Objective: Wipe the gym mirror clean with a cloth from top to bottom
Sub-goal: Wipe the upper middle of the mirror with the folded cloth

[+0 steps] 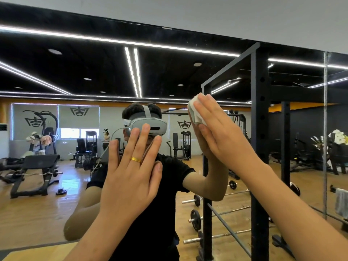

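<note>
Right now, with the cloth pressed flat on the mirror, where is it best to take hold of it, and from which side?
Pinch the bunched edge of the cloth that sticks out beside the right hand, coming from the upper left. The flat hand covers the rest against the mirror, so probably only that edge is free.

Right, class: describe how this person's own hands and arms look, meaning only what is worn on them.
Both forearms are bare, with no gloves or watch. The left hand wears a plain gold ring on one finger; the right hand shows none. The mirror reflects a short black sleeve.
</note>
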The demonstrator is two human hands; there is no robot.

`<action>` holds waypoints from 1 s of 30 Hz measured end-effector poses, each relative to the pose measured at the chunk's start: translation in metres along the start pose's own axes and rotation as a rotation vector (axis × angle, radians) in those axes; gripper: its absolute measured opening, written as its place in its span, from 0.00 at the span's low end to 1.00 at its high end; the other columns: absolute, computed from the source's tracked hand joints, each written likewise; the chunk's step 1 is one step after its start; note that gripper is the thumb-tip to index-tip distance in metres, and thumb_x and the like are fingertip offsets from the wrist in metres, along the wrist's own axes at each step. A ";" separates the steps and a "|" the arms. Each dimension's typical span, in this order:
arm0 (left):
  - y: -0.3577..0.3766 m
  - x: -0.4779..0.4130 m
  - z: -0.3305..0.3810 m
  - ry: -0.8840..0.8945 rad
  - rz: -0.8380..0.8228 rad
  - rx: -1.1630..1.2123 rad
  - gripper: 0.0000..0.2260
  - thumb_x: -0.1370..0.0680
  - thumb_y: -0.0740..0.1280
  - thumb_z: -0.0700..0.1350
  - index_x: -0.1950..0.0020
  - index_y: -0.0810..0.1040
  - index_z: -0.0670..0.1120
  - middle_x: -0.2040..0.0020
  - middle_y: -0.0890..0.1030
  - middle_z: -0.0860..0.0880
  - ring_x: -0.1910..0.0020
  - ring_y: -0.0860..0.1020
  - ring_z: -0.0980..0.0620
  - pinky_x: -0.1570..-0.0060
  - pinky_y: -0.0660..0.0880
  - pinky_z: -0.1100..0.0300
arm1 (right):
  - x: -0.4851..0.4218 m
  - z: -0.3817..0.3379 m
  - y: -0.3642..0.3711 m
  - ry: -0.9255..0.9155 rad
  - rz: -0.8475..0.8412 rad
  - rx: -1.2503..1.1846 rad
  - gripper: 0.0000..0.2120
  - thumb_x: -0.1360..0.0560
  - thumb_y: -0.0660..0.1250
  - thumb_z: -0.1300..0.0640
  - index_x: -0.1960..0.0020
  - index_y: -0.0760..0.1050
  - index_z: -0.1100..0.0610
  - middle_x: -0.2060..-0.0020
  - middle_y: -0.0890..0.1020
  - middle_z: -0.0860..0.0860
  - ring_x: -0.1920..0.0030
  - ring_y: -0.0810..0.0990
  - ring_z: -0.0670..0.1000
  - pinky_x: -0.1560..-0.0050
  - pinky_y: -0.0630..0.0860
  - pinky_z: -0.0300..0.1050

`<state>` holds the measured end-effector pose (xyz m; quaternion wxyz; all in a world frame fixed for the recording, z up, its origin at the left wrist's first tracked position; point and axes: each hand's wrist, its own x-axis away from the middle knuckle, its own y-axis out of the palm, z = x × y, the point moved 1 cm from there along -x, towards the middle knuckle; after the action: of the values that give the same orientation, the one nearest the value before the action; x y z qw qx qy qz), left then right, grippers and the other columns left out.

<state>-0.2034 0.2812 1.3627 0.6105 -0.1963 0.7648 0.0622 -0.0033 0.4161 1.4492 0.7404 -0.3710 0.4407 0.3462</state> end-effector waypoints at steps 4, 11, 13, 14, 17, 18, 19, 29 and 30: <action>0.000 0.000 0.001 -0.004 0.003 0.001 0.26 0.16 0.55 0.52 0.19 0.65 0.46 0.17 0.58 0.43 0.17 0.55 0.44 0.21 0.51 0.36 | -0.010 -0.001 0.000 0.165 0.172 -0.084 0.24 0.16 0.58 0.63 0.20 0.63 0.60 0.21 0.65 0.57 0.21 0.64 0.59 0.25 0.58 0.32; 0.001 0.000 0.000 -0.006 0.004 0.004 0.26 0.16 0.55 0.52 0.19 0.64 0.46 0.17 0.57 0.43 0.17 0.55 0.44 0.21 0.51 0.36 | -0.007 -0.042 0.029 -0.043 0.085 0.010 0.33 0.21 0.65 0.71 0.19 0.59 0.59 0.21 0.65 0.56 0.19 0.56 0.55 0.18 0.53 0.50; 0.001 -0.001 0.001 -0.010 0.000 0.002 0.26 0.16 0.55 0.52 0.18 0.64 0.47 0.17 0.57 0.44 0.17 0.55 0.44 0.21 0.50 0.36 | -0.014 -0.023 0.019 -0.032 0.096 0.091 0.31 0.20 0.64 0.68 0.20 0.61 0.58 0.22 0.67 0.56 0.19 0.56 0.54 0.18 0.50 0.47; 0.001 0.000 0.001 -0.012 -0.003 0.000 0.26 0.16 0.55 0.52 0.18 0.63 0.47 0.17 0.57 0.44 0.17 0.55 0.44 0.21 0.50 0.36 | -0.019 -0.012 0.013 0.034 0.136 0.102 0.28 0.19 0.62 0.67 0.21 0.63 0.58 0.22 0.67 0.56 0.20 0.56 0.54 0.19 0.49 0.42; 0.000 -0.001 0.001 -0.007 -0.008 -0.009 0.26 0.16 0.55 0.53 0.18 0.63 0.47 0.17 0.57 0.44 0.17 0.54 0.45 0.20 0.49 0.37 | -0.031 0.009 -0.005 0.320 0.285 0.000 0.22 0.16 0.59 0.64 0.22 0.67 0.58 0.22 0.67 0.57 0.19 0.57 0.55 0.23 0.47 0.29; 0.000 -0.001 0.001 -0.004 -0.006 -0.012 0.26 0.16 0.55 0.53 0.18 0.63 0.47 0.17 0.57 0.44 0.17 0.54 0.45 0.20 0.48 0.38 | -0.034 0.003 -0.004 0.368 0.330 -0.041 0.20 0.15 0.59 0.64 0.23 0.69 0.59 0.23 0.69 0.58 0.19 0.59 0.55 0.22 0.50 0.30; 0.000 -0.001 0.001 -0.001 -0.004 -0.014 0.26 0.16 0.55 0.53 0.18 0.63 0.47 0.17 0.57 0.44 0.17 0.54 0.45 0.20 0.47 0.38 | -0.037 -0.008 0.001 0.363 0.364 -0.063 0.20 0.16 0.60 0.66 0.25 0.70 0.61 0.24 0.71 0.59 0.21 0.63 0.54 0.23 0.54 0.29; 0.000 -0.001 0.000 0.002 0.003 0.008 0.26 0.16 0.54 0.53 0.18 0.62 0.47 0.16 0.57 0.44 0.17 0.54 0.45 0.20 0.50 0.38 | -0.044 0.001 -0.010 0.225 0.219 0.075 0.25 0.17 0.53 0.54 0.24 0.69 0.61 0.25 0.71 0.60 0.22 0.66 0.60 0.22 0.57 0.45; 0.001 -0.001 0.000 0.002 0.002 0.006 0.26 0.16 0.54 0.53 0.18 0.62 0.47 0.16 0.56 0.44 0.17 0.54 0.45 0.21 0.50 0.37 | -0.046 0.003 -0.013 0.295 0.266 0.052 0.25 0.17 0.52 0.53 0.24 0.70 0.62 0.25 0.71 0.60 0.22 0.66 0.60 0.23 0.54 0.38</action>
<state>-0.2034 0.2819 1.3638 0.6104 -0.1936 0.7657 0.0602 -0.0080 0.4040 1.4955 0.6248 -0.3370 0.5985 0.3713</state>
